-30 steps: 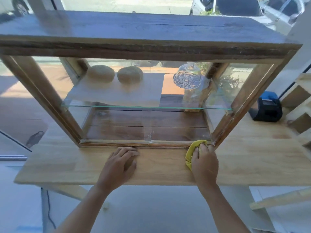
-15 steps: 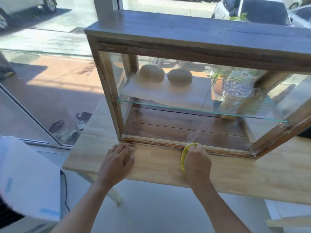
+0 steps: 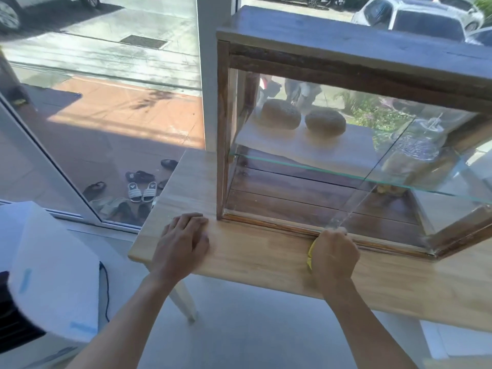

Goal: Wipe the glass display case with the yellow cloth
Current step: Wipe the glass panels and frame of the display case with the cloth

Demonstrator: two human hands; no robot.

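A glass display case [image 3: 223, 134] with a dark wooden frame stands on a light wooden table [image 3: 255, 259]. Two round bread loaves [image 3: 281, 114] lie on its glass shelf, and a glass dome [image 3: 419, 150] stands further right. My right hand [image 3: 334, 257] grips the yellow cloth [image 3: 310, 253] against the bottom wooden rail of the case front, near the seam of the two glass panes. Only a yellow sliver of the cloth shows at the hand's left side. My left hand [image 3: 185, 242] rests flat on the table just left of the case's front left corner.
The table's left end lies just past my left hand. A white appliance [image 3: 53, 272] with a dark cable sits low on the left. Behind the large window are several sandals [image 3: 139, 190] on the pavement and parked cars [image 3: 415, 18].
My right hand has slid the yellow cloth leftward along the bottom rail of the case. The camera has swung left, so the case now sits to the right. My left hand has stayed on the table.
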